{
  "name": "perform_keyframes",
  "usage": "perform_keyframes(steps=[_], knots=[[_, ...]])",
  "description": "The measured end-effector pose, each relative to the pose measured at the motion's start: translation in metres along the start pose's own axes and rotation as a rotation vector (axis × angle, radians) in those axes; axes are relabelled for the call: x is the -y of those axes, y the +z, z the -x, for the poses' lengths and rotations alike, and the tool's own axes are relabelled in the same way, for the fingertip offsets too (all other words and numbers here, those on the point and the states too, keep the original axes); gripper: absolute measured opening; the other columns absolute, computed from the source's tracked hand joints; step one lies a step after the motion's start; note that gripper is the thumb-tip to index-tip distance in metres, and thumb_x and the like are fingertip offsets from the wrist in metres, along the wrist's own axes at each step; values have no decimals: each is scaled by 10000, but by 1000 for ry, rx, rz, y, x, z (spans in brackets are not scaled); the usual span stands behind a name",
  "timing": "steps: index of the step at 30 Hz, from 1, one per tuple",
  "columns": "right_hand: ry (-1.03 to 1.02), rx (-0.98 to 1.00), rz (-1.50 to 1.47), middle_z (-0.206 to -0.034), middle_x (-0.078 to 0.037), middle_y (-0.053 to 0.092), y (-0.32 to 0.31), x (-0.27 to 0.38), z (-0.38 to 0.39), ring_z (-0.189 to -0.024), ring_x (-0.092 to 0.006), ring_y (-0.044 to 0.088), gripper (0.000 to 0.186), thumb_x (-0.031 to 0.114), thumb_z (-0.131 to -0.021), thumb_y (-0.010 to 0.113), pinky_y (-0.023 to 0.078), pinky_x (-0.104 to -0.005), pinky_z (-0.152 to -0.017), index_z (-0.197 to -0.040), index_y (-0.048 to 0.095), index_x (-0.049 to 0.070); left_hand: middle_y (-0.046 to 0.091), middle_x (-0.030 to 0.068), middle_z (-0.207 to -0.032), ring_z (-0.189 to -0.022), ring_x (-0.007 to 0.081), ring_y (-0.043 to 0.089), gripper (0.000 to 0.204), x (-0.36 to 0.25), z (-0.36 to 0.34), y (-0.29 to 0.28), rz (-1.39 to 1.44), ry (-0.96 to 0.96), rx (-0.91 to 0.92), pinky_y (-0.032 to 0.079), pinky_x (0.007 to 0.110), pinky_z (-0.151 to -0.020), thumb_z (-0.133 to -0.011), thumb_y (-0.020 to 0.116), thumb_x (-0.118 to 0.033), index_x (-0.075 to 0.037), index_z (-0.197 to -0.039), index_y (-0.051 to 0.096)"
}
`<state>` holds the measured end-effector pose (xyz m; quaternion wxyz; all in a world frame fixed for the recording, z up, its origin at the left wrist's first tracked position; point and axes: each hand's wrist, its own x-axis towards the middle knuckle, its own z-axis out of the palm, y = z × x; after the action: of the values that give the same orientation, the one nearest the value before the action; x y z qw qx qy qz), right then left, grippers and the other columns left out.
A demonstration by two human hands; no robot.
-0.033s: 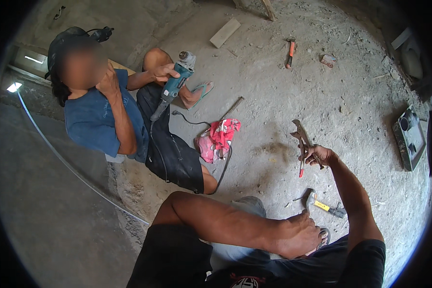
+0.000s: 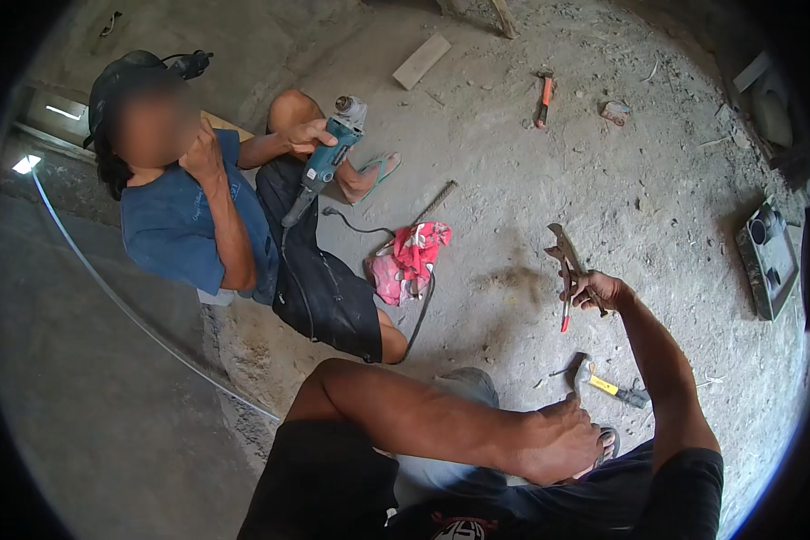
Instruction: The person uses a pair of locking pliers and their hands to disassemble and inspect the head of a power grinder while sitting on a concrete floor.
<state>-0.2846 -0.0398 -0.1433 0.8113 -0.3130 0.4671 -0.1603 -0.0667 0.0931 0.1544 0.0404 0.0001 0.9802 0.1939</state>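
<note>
On the right, my right hand (image 2: 594,292) is closed around worn pliers (image 2: 564,259) held over the floor, their jaws spread toward the far side. One handle has a red grip; a dark rusty bar crosses the palm, and I cannot tell whether it belongs to the pliers. My left hand (image 2: 562,443) rests low beside my sandalled foot (image 2: 609,443) with its fingers curled in; whatever is inside them is hidden. Just beyond it lies a hammer (image 2: 605,387) with a yellow and black handle.
At left, a seated person holds a teal angle grinder (image 2: 326,160). Near them are a pink patterned cloth (image 2: 409,261) and a ribbed steel rod (image 2: 436,200). Farther off lie an orange-handled hammer (image 2: 544,99) and a board (image 2: 422,61). A grey metal box (image 2: 769,261) stands far right.
</note>
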Motion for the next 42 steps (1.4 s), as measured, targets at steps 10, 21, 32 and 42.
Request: perform_keyframes(steps=[10, 21, 32, 42], knots=[[-2, 11, -40, -1072, -96, 699, -9, -5, -2, -727, -132, 660, 571, 213, -757, 643, 525, -269, -625, -1311, 520, 152, 543, 24, -750, -668, 176, 556, 209, -3, 5, 1, -65, -4, -100, 447, 367, -740, -841, 535, -262, -78, -896, 618], [-41, 7, 3, -1083, -104, 696, 2, 13, 3, -742, -137, 647, 581, 214, -722, 649, 519, -275, -644, -1281, 528, 110, 502, 20, -750, -704, 176, 518, 221, -5, 7, 8, -159, 0, -199, 436, 388, -771, -856, 500, -288, -95, -879, 606], [-29, -17, 59, -1085, -106, 690, 5, 16, 13, -769, -150, 637, 483, 209, -731, 632, 509, -291, -663, -1192, 561, 80, 524, 22, -755, -691, 181, 541, 213, -3, 7, 6, -74, -26, -164, 441, 394, -761, -851, 514, -282, -94, -894, 604], [-43, -24, 52, -1092, -106, 686, 5, 20, 16, -776, -156, 634, 512, 230, -716, 647, 507, -297, -670, -1200, 557, 91, 521, 24, -755, -697, 190, 546, 183, -3, 7, 3, -54, -2, -11, 436, 396, -755, -851, 518, -269, -105, -878, 595]])
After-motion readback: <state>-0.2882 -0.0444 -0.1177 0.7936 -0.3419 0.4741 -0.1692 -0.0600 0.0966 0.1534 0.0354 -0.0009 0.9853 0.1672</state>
